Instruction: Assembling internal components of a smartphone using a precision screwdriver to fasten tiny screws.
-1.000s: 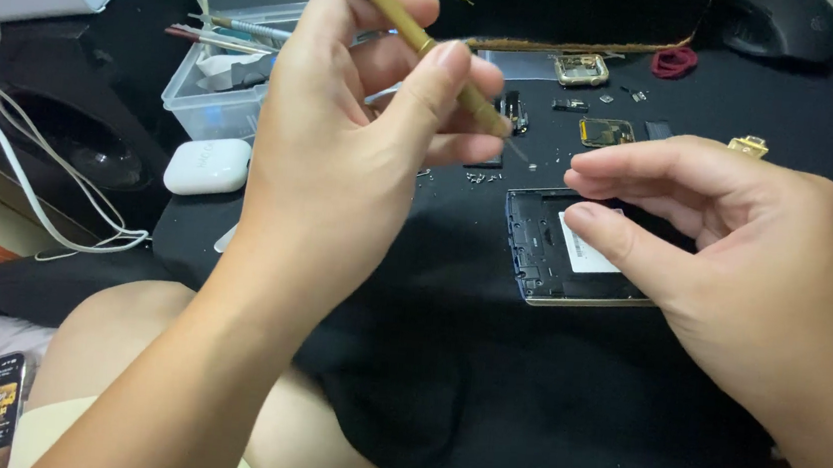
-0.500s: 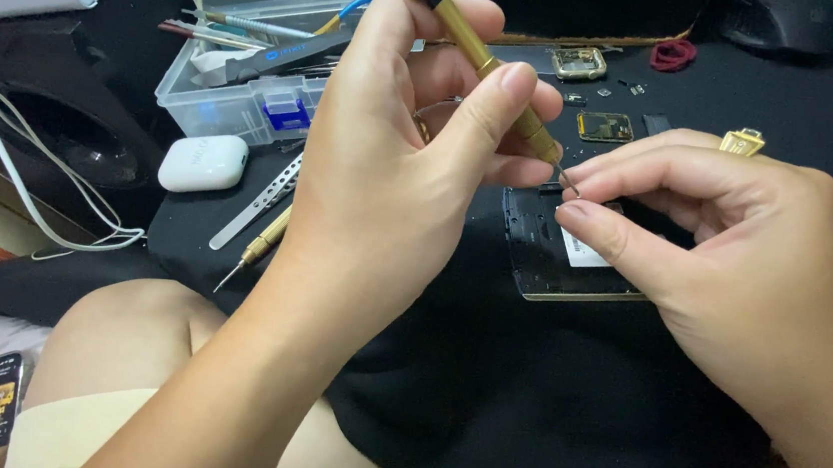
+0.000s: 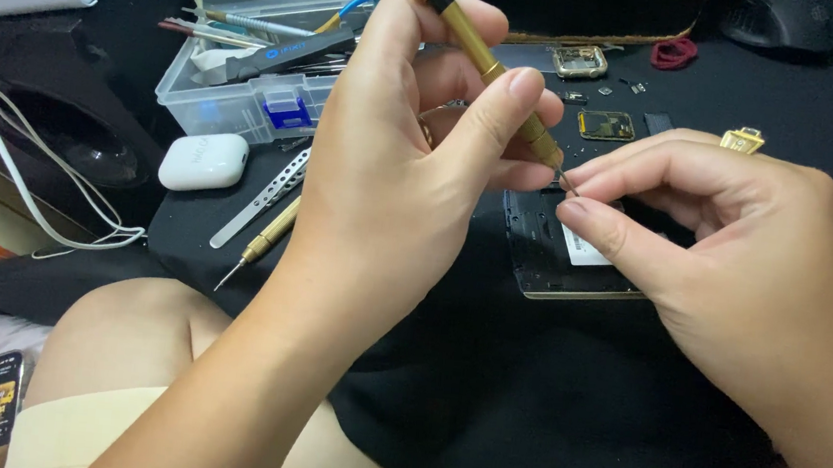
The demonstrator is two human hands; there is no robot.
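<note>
Screwdriver (image 3: 487, 65) clamped in left hand (image 3: 413, 163), right hand (image 3: 736, 252) fingers pinched together at its tip over opened phone (image 3: 560, 262); clear plastic box (image 3: 247, 99) holds tweezers, tools.

Shiny brass-coloured metal screwdriver (image 3: 496, 70); matt black cloth (image 3: 561, 417) underneath; clear glossy plastic box (image 3: 247, 99); smooth white glossy plastic earbud case (image 3: 203, 160).

Scene lit evenly by soft, warm indoor light from above. Skin of both hands rendered bright; black cloth (image 3: 561, 417) left dark, little detail shown. Small glare seen on gold screwdriver (image 3: 487, 65) and clear plastic box (image 3: 247, 99). Focus sharp at centre. Slight softness noted toward corners. Shadows weak, diffuse.
</note>
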